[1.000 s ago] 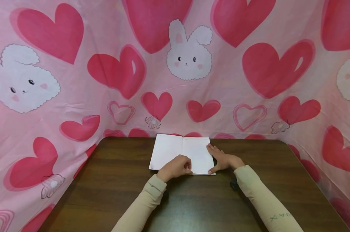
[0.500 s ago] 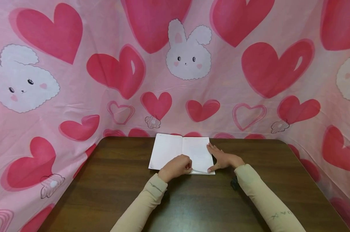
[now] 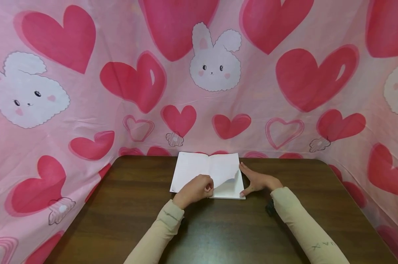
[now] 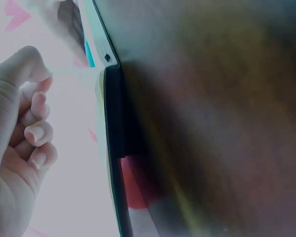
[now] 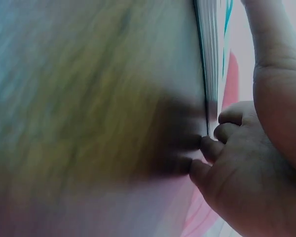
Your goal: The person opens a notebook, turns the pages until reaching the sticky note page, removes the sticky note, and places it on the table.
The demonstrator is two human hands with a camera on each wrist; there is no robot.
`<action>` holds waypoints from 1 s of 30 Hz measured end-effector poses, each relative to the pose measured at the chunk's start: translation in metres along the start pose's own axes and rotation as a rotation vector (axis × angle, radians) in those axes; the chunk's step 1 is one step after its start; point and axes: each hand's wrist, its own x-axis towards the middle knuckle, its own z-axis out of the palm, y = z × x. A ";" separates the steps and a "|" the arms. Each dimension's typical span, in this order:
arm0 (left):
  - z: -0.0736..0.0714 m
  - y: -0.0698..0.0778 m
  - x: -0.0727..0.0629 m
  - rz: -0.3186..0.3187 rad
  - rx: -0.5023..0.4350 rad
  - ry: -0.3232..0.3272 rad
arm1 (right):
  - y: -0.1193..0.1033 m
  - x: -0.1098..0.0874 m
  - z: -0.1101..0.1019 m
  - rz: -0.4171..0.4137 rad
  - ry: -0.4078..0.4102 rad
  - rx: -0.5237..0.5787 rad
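An open notebook (image 3: 189, 168) with white pages lies at the far side of the table. My left hand (image 3: 194, 189) pinches the near edge of a right-hand page (image 3: 222, 169), which curls up off the pages below. In the left wrist view the fingers of that hand (image 4: 22, 118) are curled, with thumb and forefinger together. My right hand (image 3: 256, 180) rests along the notebook's right edge, thumb and fingers spread. In the right wrist view the fingertips of this hand (image 5: 241, 163) lie by the stacked page edges (image 5: 212, 59).
The brown wooden table (image 3: 132, 198) extends around the notebook on the left, right and near sides. A pink cloth (image 3: 205, 102) with hearts and rabbits hangs behind the table's far edge and along both sides.
The right-hand page has lifted from lying flat to curling up towards the left. My left hand has drawn slightly left with the page edge; my right hand has shifted slightly right.
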 end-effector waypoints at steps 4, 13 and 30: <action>0.001 0.001 -0.005 -0.011 -0.007 0.113 | -0.005 0.002 0.002 0.000 0.004 -0.027; 0.008 0.007 -0.008 -0.125 0.036 0.289 | -0.013 0.007 0.008 0.033 0.003 -0.088; -0.034 0.021 -0.005 -0.041 0.402 0.575 | -0.013 0.008 0.010 0.038 -0.002 -0.075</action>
